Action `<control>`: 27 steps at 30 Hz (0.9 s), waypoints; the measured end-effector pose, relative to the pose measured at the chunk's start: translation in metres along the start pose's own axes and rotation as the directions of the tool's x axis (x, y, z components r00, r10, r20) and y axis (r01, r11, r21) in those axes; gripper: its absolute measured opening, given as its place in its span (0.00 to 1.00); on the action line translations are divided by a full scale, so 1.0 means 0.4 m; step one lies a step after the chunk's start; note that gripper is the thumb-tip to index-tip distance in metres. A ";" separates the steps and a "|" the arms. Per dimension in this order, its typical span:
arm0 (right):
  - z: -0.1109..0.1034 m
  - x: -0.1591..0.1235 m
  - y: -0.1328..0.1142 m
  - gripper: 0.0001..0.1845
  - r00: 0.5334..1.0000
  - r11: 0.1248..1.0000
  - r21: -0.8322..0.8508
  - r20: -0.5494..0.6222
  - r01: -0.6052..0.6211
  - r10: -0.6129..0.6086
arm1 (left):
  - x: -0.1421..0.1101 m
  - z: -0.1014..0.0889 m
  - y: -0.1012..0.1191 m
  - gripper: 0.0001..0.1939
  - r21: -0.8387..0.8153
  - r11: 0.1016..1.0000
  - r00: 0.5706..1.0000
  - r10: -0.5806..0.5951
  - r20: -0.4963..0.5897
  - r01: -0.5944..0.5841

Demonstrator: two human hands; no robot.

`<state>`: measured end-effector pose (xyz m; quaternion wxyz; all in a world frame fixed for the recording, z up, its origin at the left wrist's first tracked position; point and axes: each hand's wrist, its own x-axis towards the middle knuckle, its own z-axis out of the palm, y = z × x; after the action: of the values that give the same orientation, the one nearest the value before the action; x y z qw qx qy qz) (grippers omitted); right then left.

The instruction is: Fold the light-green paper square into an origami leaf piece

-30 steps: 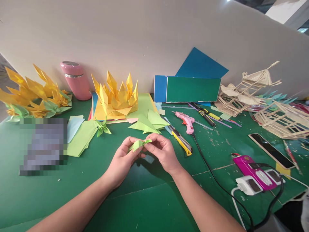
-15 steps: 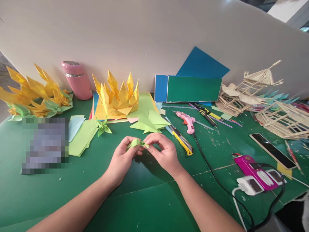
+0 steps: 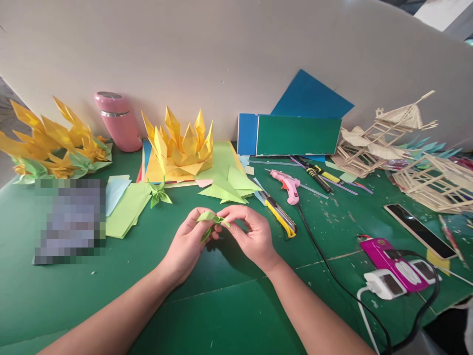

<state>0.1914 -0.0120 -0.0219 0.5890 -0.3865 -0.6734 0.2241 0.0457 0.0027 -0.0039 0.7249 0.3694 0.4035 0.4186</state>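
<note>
Between my two hands is a small light-green folded paper piece (image 3: 207, 217), held above the green table (image 3: 221, 315). My left hand (image 3: 190, 236) pinches its left part between thumb and fingers. The fingertips of my right hand (image 3: 251, 234) grip its right end. Just beyond lie light-green folded paper points (image 3: 231, 187). A small green paper flower (image 3: 159, 193) sits to their left, beside a stack of green paper strips (image 3: 127, 209). Behind stands a yellow folded-paper crown (image 3: 181, 150) on coloured sheets.
Right of my hands lie a yellow utility knife (image 3: 281, 214) and a pink glue gun (image 3: 286, 185) with a trailing black cord. Farther right are a magenta power strip (image 3: 395, 264), a phone (image 3: 419, 230) and stick models (image 3: 436, 182). A pink thermos (image 3: 120, 123) stands back left.
The green paper piece has turned slightly in my fingers, and a lower leaf-like flap now shows beneath my left thumb. Both hands stay in nearly the same place.
</note>
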 end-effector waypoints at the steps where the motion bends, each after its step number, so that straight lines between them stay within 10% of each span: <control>1: 0.000 0.001 -0.001 0.09 1.000 1.000 -0.022 0.007 0.020 -0.020 | 0.001 0.000 0.000 0.12 -0.004 1.000 1.000 0.000 0.008 0.001; 27: 0.010 -0.005 0.003 0.09 0.994 0.993 0.038 -0.016 -0.111 0.112 | 0.008 -0.005 -0.005 0.15 0.006 1.000 1.000 -0.021 -0.009 0.022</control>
<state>0.1879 -0.0123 -0.0250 0.5889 -0.4145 -0.6410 0.2656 0.0454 0.0054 -0.0073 0.7265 0.3653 0.4119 0.4112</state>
